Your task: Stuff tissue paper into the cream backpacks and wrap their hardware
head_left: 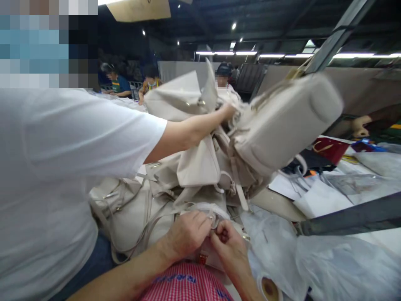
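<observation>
A cream handbag [214,260] with a small red-and-gold piece at its front lies close to my body. My left hand [189,233] is closed on the bag's strap [216,210], near a small metal ring. Just to the right, my right hand [231,244] pinches the same strap with thumb and curled fingers. The fingertips of both hands nearly meet, and they partly hide what lies between them. More cream bags [131,209] with loose straps lie against it on the left and behind.
On my left, a co-worker in a white sleeve [125,129] reaches across, gripping several cream bags [291,121], blurred. Clear plastic bags [275,242] and a tape roll [269,288] are at right. A dark metal bar [351,215] crosses the table. Other people sit farther back.
</observation>
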A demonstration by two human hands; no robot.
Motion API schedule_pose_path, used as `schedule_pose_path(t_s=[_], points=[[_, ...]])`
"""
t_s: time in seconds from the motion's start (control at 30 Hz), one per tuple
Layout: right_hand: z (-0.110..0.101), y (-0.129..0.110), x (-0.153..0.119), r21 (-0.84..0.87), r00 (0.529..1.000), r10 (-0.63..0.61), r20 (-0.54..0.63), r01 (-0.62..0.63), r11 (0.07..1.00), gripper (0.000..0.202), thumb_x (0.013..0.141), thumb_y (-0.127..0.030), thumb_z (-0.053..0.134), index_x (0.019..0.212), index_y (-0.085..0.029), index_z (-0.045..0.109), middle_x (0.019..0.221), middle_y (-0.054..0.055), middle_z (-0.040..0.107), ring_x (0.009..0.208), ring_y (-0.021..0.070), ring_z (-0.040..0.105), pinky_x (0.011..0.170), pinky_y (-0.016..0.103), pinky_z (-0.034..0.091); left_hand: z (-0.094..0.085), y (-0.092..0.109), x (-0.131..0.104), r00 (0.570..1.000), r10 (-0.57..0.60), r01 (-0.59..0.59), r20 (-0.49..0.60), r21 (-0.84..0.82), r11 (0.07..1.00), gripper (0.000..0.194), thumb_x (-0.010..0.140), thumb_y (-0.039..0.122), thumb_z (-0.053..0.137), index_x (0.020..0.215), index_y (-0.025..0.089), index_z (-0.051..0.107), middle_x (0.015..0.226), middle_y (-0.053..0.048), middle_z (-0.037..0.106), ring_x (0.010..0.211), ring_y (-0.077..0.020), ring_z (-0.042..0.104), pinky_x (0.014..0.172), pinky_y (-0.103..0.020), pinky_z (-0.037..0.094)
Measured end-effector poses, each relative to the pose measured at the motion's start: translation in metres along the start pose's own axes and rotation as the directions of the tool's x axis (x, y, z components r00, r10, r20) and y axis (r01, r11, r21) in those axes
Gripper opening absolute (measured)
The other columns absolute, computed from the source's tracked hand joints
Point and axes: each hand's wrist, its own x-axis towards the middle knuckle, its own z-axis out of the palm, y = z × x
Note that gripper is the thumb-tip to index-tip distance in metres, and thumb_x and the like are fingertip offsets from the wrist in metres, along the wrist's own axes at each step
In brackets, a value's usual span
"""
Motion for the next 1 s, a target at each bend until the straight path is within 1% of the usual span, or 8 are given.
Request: schedule_pose_path(t_s=[0.17, 0.27, 0.4, 0.57, 0.7, 0.83, 0.93, 1.0], points=[[0.003, -0.005, 0.002, 0.084, 0.999, 0.029, -0.033, -0.026, 0.996, 0.024, 0.068, -0.030, 0.062, 0.063, -0.025, 0.040, 0.053, -0.010, 0.039, 0.049, 0.0099, 0.037, 0.048, 0.021, 0.033, -0.004, 0.008, 0.004, 0.994, -0.098, 0.103, -0.056, 0.089, 0.991, 0.034, 0.096, 0.013, 0.026, 0.075, 0.016, 0.053, 0.068, -0.004, 0.052, 0.062, -0.0187, 0.050, 0.054, -0.030, 0.042], [0.005, -0.006, 0.004, 0.270, 0.996, 0.076, -0.041, -0.062, 0.961, 0.030, 0.068, -0.037, 0.063, 0.064, -0.025, 0.036, 0.055, -0.009, 0.040, 0.050, 0.0103, 0.040, 0.048, 0.021, 0.035, -0.003, 0.012, 0.001, 0.992, 0.041, -0.033, -0.121, 0.073, 0.997, 0.031, 0.096, 0.013, 0.027, 0.080, 0.015, 0.054, 0.073, -0.005, 0.055, 0.067, -0.0194, 0.052, 0.058, -0.031, 0.044], [0.005, -0.003, 0.002, 0.109, 0.996, -0.071, -0.045, 0.076, 0.991, 0.027, 0.073, -0.033, 0.063, 0.062, -0.024, 0.040, 0.056, -0.009, 0.038, 0.052, 0.0100, 0.038, 0.049, 0.021, 0.033, 0.004, 0.009, -0.001, 0.967, 0.172, -0.162, -0.187, 0.067, 0.985, 0.029, 0.096, 0.013, 0.029, 0.093, 0.011, 0.057, 0.093, -0.011, 0.061, 0.086, -0.0216, 0.056, 0.077, -0.035, 0.048], [0.005, 0.000, -0.009, -0.078, 0.966, -0.258, -0.022, 0.256, 0.964, 0.024, 0.072, -0.021, 0.058, 0.059, -0.023, 0.038, 0.054, -0.008, 0.035, 0.050, 0.0094, 0.034, 0.050, 0.022, 0.029, 0.020, -0.008, 0.007, 0.985, -0.116, 0.105, -0.124, -0.097, 0.990, 0.026, 0.094, 0.012, 0.032, 0.080, 0.016, 0.054, 0.076, -0.004, 0.056, 0.071, -0.0184, 0.053, 0.068, -0.031, 0.048], [0.007, 0.000, -0.025, 0.081, 0.956, -0.188, 0.225, 0.174, 0.981, 0.023, 0.068, -0.017, 0.057, 0.059, -0.023, 0.038, 0.056, -0.007, 0.038, 0.053, 0.0095, 0.037, 0.051, 0.021, 0.031, 0.021, -0.019, 0.009, 0.916, -0.393, 0.377, -0.076, -0.170, 0.911, 0.022, 0.092, 0.015, 0.036, 0.078, 0.018, 0.053, 0.076, -0.005, 0.058, 0.067, -0.0180, 0.055, 0.062, -0.029, 0.045], [0.005, -0.001, -0.028, 0.345, 0.976, 0.024, 0.215, -0.099, 0.933, 0.033, 0.074, -0.035, 0.063, 0.062, -0.024, 0.034, 0.058, -0.008, 0.035, 0.053, 0.0095, 0.033, 0.050, 0.021, 0.033, 0.002, -0.007, -0.001, 0.810, -0.581, 0.552, 0.084, -0.444, 0.706, 0.014, 0.091, 0.026, 0.043, 0.082, 0.020, 0.052, 0.068, 0.000, 0.059, 0.061, -0.0162, 0.056, 0.060, -0.026, 0.041], [0.002, -0.001, -0.026, 0.425, 0.958, 0.096, 0.269, -0.207, 0.881, 0.040, 0.069, -0.041, 0.068, 0.061, -0.024, 0.033, 0.058, -0.008, 0.037, 0.054, 0.0092, 0.033, 0.051, 0.022, 0.034, -0.009, 0.008, -0.009, 0.708, -0.623, 0.633, 0.332, -0.690, 0.352, 0.018, 0.090, 0.037, 0.046, 0.088, 0.020, 0.051, 0.060, 0.003, 0.058, 0.054, -0.0152, 0.056, 0.055, -0.025, 0.041], [0.001, 0.001, -0.027, 0.396, 0.938, 0.107, 0.329, -0.240, 0.886, 0.038, 0.065, -0.036, 0.070, 0.060, -0.023, 0.035, 0.057, -0.008, 0.036, 0.054, 0.0088, 0.033, 0.052, 0.022, 0.032, -0.007, 0.013, -0.008, 0.679, -0.559, 0.619, 0.477, -0.780, 0.086, 0.023, 0.087, 0.041, 0.047, 0.090, 0.019, 0.053, 0.066, 0.000, 0.064, 0.057, -0.0156, 0.059, 0.055, -0.025, 0.044]])
